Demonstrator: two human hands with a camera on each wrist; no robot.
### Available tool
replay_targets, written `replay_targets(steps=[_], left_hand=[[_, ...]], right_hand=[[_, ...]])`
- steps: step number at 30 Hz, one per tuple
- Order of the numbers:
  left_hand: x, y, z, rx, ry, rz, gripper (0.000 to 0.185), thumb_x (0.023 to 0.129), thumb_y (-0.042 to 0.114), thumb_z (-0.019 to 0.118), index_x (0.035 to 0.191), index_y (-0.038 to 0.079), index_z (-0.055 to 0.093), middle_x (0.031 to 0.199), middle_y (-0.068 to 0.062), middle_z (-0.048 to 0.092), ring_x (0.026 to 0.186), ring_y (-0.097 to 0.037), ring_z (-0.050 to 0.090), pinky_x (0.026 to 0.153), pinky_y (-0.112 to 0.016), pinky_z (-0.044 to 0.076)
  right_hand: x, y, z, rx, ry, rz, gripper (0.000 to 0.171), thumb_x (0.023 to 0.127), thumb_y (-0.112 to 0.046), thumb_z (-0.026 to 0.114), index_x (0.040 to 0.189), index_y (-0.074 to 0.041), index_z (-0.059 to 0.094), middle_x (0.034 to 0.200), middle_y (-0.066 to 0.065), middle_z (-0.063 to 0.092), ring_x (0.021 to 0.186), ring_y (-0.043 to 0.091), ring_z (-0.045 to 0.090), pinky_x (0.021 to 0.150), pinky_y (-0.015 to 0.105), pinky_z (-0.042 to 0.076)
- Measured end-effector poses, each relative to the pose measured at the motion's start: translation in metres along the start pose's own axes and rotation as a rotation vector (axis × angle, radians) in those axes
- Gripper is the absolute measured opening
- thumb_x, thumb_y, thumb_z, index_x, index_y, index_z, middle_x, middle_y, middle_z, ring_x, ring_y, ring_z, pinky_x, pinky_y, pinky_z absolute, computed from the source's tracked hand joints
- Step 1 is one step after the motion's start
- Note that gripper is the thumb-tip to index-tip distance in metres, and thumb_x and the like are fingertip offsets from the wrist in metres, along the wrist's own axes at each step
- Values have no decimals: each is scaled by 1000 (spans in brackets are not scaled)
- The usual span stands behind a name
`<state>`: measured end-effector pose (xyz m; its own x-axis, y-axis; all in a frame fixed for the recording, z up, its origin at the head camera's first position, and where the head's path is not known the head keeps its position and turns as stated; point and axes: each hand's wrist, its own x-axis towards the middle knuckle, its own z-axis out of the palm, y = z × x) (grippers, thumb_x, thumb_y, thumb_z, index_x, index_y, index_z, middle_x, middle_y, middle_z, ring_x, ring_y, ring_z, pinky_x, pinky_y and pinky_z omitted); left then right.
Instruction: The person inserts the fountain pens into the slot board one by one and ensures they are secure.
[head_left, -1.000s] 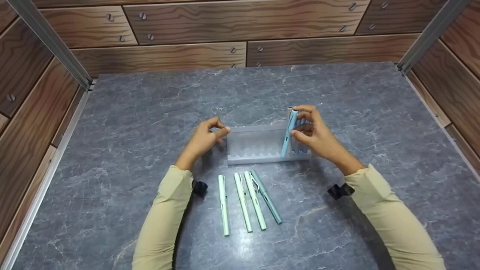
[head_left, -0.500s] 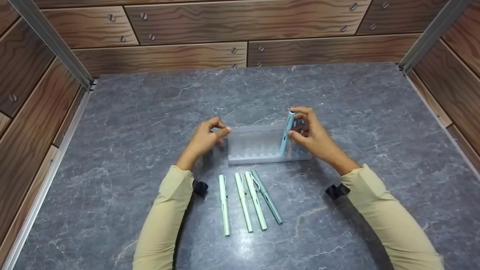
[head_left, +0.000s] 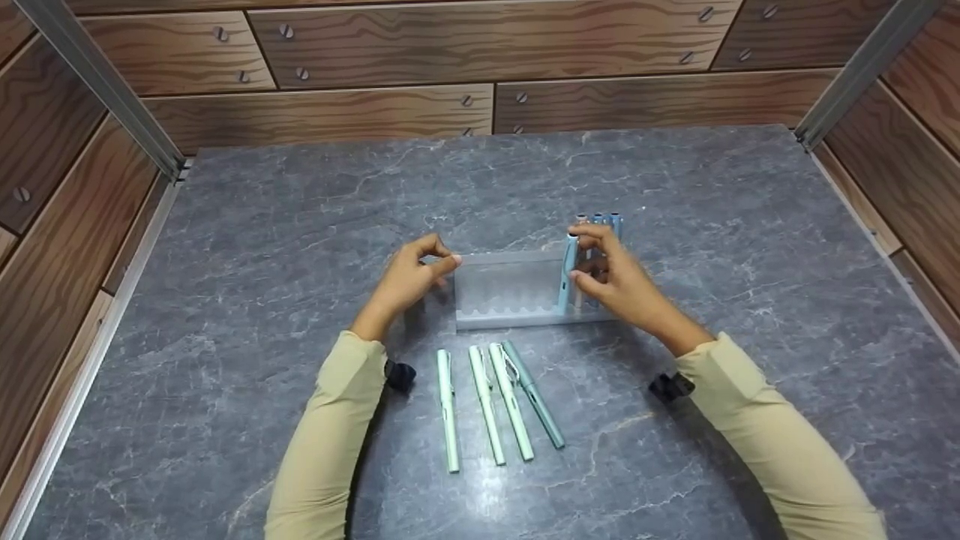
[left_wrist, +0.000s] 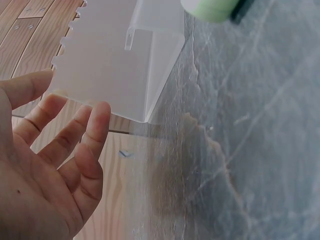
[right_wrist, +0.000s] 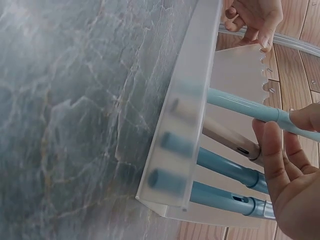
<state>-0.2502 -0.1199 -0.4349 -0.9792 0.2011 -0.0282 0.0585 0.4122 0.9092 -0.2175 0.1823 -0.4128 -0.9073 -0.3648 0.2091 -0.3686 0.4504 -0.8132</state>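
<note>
Thumb and forefinger of my left hand (head_left: 409,274) pinch the upper left corner of a frosted clear pen rack (head_left: 506,289). My right hand (head_left: 622,285) holds a light blue pen (head_left: 566,289) near its top between thumb and fingers. That pen stands nearly upright in the rack, its lower end behind the front lip in the right wrist view. To its right in the rack are a beige pen (right_wrist: 227,134) and two darker blue pens (right_wrist: 227,167), partly hidden by my right hand in the head view.
On the marbled table (head_left: 300,225), in front of the rack, lie three pale green pens (head_left: 448,412) and a dark green pen (head_left: 536,397). Wood-patterned walls (head_left: 375,45) stand behind and at both sides.
My right hand has moved left and slightly down with the light blue pen, which now stands lower and straighter in the rack. My left hand has stayed at the corner.
</note>
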Motion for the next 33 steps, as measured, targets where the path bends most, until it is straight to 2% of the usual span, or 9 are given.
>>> replay_targets(steps=[4,9,13,16,22,28,33], left_hand=[[1,-1,0,-6,-1,10,17,91,24,64,90,7,62,111,-10,66,78,-37,68,68,-28,49],[0,-2,0,-9,-3,12,17,91,24,64,90,7,62,110,-9,66,79,-36,68,68,-28,50],[-1,-2,0,-14,-4,6,17,91,24,64,89,8,61,109,-9,66,78,-36,68,68,-32,52],[-1,-1,0,-14,-7,4,16,91,24,64,89,8,61,110,-9,66,78,-36,68,69,-34,52],[-1,-2,-1,1,-11,6,16,91,25,64,89,9,62,111,-10,65,77,-36,68,66,-30,51],[-1,0,-1,8,-11,4,16,91,25,64,90,9,61,109,-9,66,77,-33,67,64,-27,49],[-1,0,-1,11,-14,7,17,91,26,64,90,10,61,109,-9,66,76,-32,67,64,-26,48]], right_hand=[[0,-2,-1,-39,2,9,57,92,4,58,141,-9,35,119,20,53,91,31,65,64,18,50],[0,-4,-1,-194,53,-43,58,89,0,64,141,-11,40,117,19,56,86,28,67,62,21,50],[3,-4,-1,-314,107,-117,58,86,-1,69,138,-10,45,109,16,57,78,22,62,60,24,47],[4,-4,-2,-392,124,-138,59,85,-4,71,138,-10,46,103,13,56,75,18,56,61,27,44],[7,-4,-3,-516,127,-93,60,88,-15,70,142,-14,45,101,9,55,74,17,51,59,30,40],[11,-8,-5,-580,107,-27,59,90,-19,68,144,-19,43,99,11,52,68,19,47,52,29,35],[12,-10,-5,-628,94,-17,59,91,-22,67,145,-22,43,96,11,49,61,18,44,48,28,32]])
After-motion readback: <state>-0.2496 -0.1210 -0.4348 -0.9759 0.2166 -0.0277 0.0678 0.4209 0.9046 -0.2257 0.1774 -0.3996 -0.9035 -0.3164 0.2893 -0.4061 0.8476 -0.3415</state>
